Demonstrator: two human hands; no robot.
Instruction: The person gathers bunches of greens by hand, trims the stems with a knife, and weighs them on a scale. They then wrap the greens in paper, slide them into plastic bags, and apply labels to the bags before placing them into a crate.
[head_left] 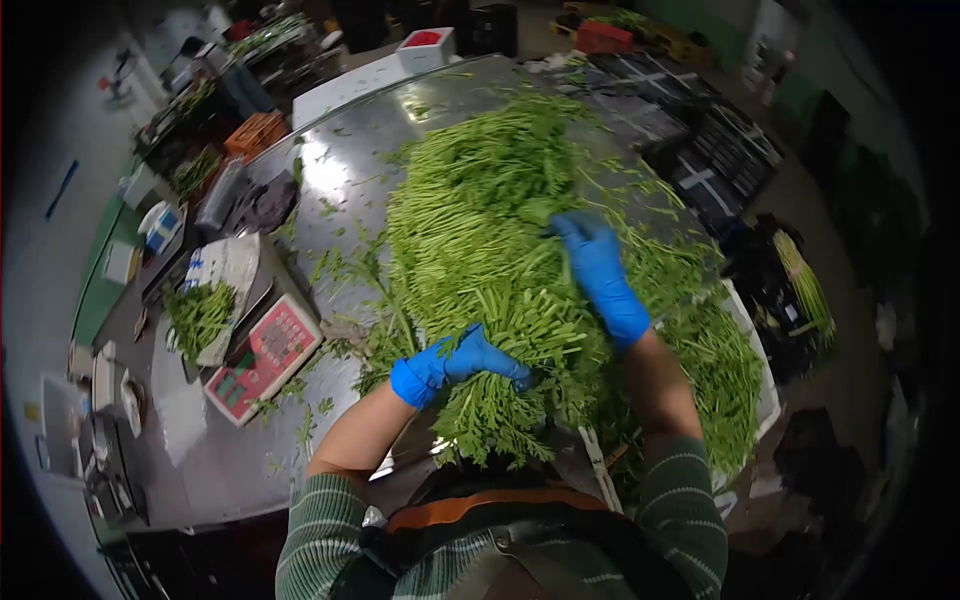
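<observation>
Steel table (340, 170) fills my view, its middle buried under a loose heap of green stems (470, 200) running from the far edge to the near edge. Red-faced scale (265, 355) sits at the left edge (small clump of greens (198, 315) beside it). Bunch (500, 400) at the near edge; left hand (465, 362) wrapped tight around its stems. Right hand (598, 265) lies on the heap mid-table, fingertips among the stems — pinching or not, I can't tell.
</observation>
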